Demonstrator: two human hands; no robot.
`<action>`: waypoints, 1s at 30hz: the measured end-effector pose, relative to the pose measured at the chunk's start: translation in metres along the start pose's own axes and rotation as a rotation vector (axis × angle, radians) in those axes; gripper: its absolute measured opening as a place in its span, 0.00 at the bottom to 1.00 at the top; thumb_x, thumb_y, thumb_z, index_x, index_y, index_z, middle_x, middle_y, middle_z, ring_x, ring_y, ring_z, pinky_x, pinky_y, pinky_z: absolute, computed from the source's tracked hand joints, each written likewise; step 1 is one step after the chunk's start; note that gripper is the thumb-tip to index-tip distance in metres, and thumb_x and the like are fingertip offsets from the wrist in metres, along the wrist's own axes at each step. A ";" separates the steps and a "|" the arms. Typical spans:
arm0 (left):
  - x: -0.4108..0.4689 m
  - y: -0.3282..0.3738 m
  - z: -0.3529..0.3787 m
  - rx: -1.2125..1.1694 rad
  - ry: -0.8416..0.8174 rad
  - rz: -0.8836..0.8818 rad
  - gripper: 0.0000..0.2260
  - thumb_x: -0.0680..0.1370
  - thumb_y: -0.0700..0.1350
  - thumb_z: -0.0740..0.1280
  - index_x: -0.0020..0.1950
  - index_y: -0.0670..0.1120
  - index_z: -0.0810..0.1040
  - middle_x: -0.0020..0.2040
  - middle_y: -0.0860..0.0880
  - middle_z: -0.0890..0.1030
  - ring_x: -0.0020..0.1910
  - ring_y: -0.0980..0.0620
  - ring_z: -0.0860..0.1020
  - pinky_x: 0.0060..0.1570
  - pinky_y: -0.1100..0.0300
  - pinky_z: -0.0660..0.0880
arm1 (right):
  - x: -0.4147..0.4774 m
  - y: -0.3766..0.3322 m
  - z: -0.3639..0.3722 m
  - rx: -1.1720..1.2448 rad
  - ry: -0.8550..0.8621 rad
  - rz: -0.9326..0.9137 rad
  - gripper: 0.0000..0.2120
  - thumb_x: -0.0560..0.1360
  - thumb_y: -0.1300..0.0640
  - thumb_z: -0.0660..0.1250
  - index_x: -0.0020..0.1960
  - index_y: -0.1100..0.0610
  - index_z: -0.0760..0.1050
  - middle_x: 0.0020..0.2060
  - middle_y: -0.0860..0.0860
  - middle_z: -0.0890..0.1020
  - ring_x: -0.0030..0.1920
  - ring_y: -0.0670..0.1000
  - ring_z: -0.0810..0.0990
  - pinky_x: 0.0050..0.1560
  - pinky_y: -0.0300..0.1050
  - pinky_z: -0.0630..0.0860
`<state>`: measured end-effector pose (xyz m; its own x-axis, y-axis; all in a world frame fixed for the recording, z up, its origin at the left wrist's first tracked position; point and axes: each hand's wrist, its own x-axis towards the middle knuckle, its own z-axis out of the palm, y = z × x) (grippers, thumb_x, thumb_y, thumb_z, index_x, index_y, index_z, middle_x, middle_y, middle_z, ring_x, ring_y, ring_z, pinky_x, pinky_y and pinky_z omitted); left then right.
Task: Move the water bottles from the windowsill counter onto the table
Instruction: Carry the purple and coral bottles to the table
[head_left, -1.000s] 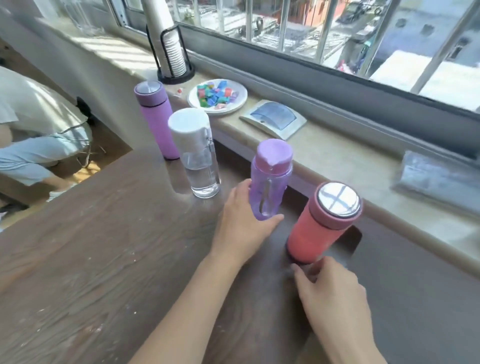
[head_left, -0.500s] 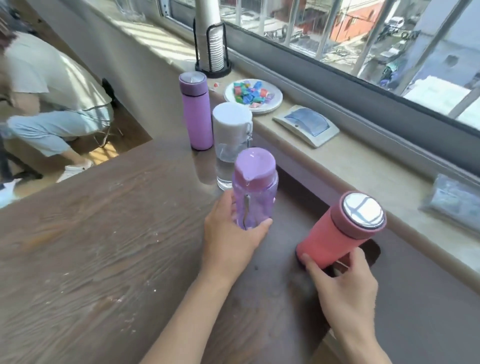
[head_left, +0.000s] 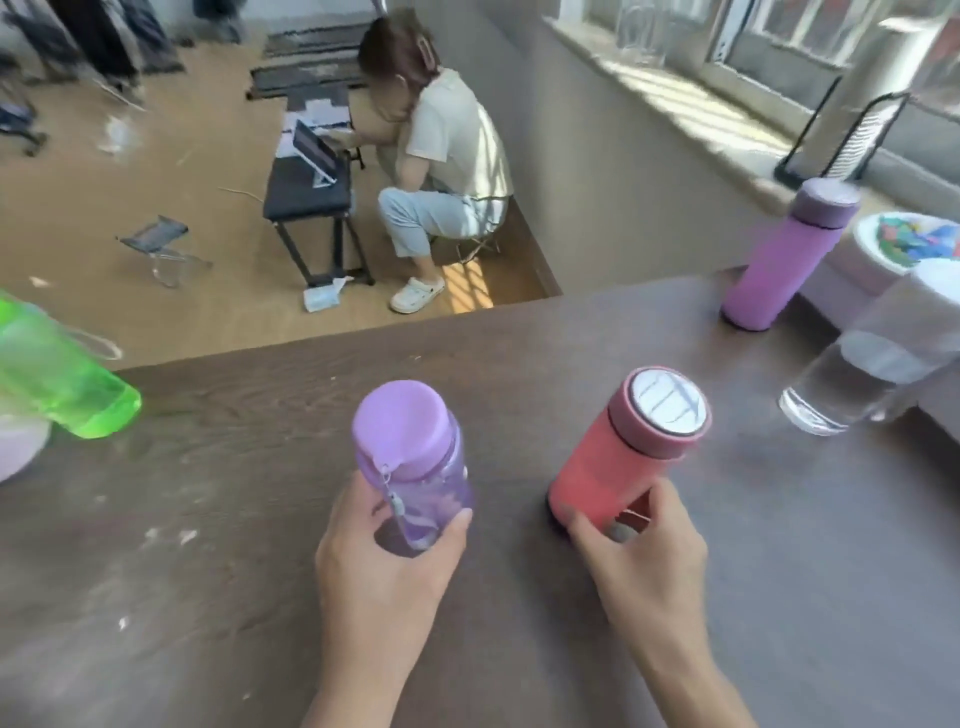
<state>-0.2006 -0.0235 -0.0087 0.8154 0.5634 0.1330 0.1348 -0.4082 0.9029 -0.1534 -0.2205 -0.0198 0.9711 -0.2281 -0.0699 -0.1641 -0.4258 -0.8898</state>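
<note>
My left hand (head_left: 387, 566) grips the base of a clear purple bottle (head_left: 415, 462) with a lilac lid, held over the dark wooden table (head_left: 234, 519). My right hand (head_left: 644, 551) grips the lower part of a coral-red flask (head_left: 623, 457) with a shiny lid, tilted just above or on the table. A tall purple flask (head_left: 779, 254) stands at the table's far right edge. A clear bottle with a white lid (head_left: 872, 358) stands near it. A green bottle (head_left: 57, 374) lies at the left edge.
The sunlit windowsill counter (head_left: 691, 109) runs along the right, with a cup holder rack (head_left: 852, 135) and a white plate of coloured pieces (head_left: 904, 244). Beyond the table's far edge a person (head_left: 447, 150) sits crouched at a small black bench (head_left: 306, 192).
Both hands have carried their bottles left, away from the windowsill and toward the middle of the table. My view has swung left, bringing the green bottle and the seated person into sight.
</note>
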 end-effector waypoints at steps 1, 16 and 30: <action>0.003 -0.009 -0.021 0.003 0.047 -0.012 0.21 0.65 0.42 0.85 0.50 0.58 0.81 0.45 0.53 0.88 0.47 0.51 0.86 0.51 0.51 0.82 | -0.003 -0.013 0.022 -0.002 -0.048 -0.036 0.17 0.65 0.55 0.81 0.49 0.48 0.77 0.42 0.40 0.85 0.43 0.34 0.83 0.42 0.30 0.77; -0.011 -0.096 -0.204 -0.034 0.511 -0.183 0.25 0.62 0.47 0.84 0.48 0.71 0.78 0.45 0.54 0.86 0.43 0.52 0.84 0.44 0.65 0.78 | -0.086 -0.150 0.275 -0.141 -0.550 -0.398 0.23 0.64 0.45 0.78 0.53 0.52 0.75 0.46 0.47 0.83 0.47 0.51 0.83 0.50 0.52 0.80; -0.016 -0.132 -0.228 -0.104 0.546 -0.246 0.36 0.64 0.38 0.85 0.50 0.78 0.77 0.49 0.65 0.85 0.47 0.58 0.84 0.52 0.61 0.82 | -0.112 -0.171 0.353 -0.213 -0.675 -0.480 0.24 0.66 0.47 0.78 0.56 0.57 0.74 0.50 0.53 0.82 0.51 0.57 0.81 0.53 0.56 0.78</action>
<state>-0.3599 0.1848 -0.0369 0.3569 0.9306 0.0814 0.2042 -0.1628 0.9653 -0.1734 0.1866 -0.0190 0.8278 0.5606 -0.0203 0.3284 -0.5138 -0.7926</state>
